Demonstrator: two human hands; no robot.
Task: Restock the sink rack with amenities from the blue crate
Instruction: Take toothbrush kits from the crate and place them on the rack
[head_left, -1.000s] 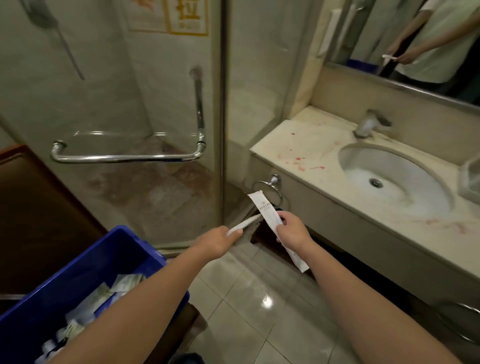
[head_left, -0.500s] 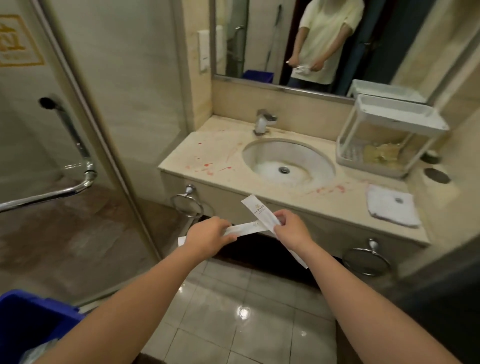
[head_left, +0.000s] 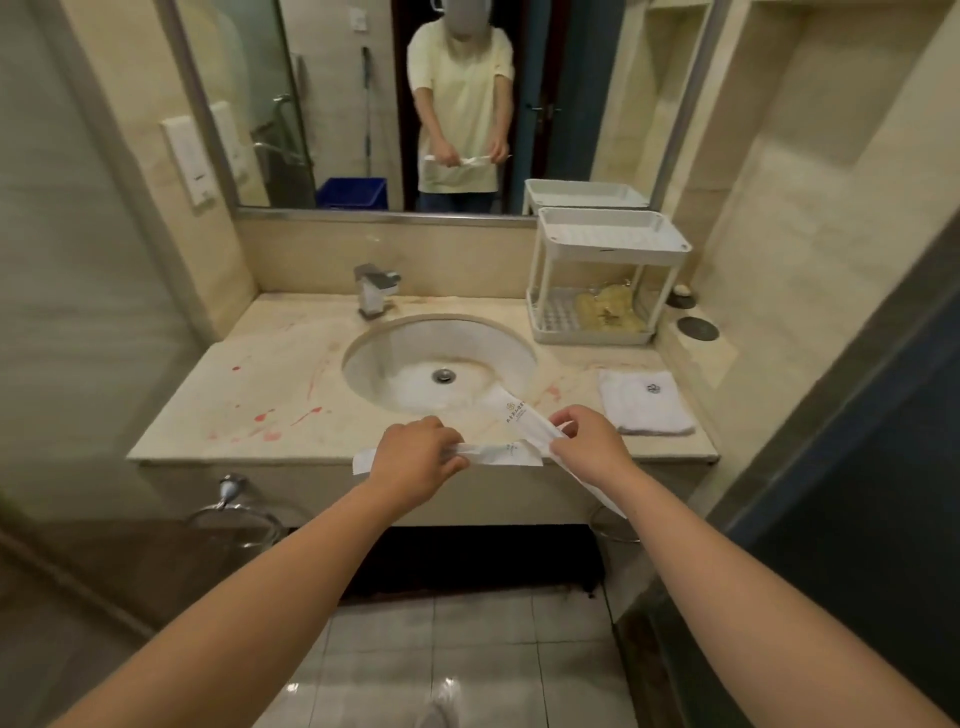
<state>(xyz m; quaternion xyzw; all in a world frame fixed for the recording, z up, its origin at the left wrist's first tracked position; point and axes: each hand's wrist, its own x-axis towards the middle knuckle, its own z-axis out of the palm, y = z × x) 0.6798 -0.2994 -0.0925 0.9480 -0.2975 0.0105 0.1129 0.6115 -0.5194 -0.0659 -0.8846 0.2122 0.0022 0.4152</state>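
Observation:
Two long white amenity sachets cross in front of the sink counter. My left hand (head_left: 413, 457) grips one sachet (head_left: 501, 453) that lies level. My right hand (head_left: 584, 441) pinches the other sachet (head_left: 514, 413), which slants up and to the left. The white two-tier sink rack (head_left: 608, 244) stands at the back right of the counter, its top tray bare, yellowish packets (head_left: 605, 309) on its lower shelf. The blue crate (head_left: 353, 193) shows only as a reflection in the mirror.
A round basin (head_left: 441, 364) and chrome tap (head_left: 374, 288) sit mid-counter. A folded white towel (head_left: 644, 402) lies at the right front. Red stains mark the marble counter (head_left: 249, 410). A dark door (head_left: 857, 493) stands at right, towel rings (head_left: 239, 514) hang below.
The view has swung right from the shower door and blue crate to face the sink. Both hands have kept their sachets and now hover over the counter's front edge.

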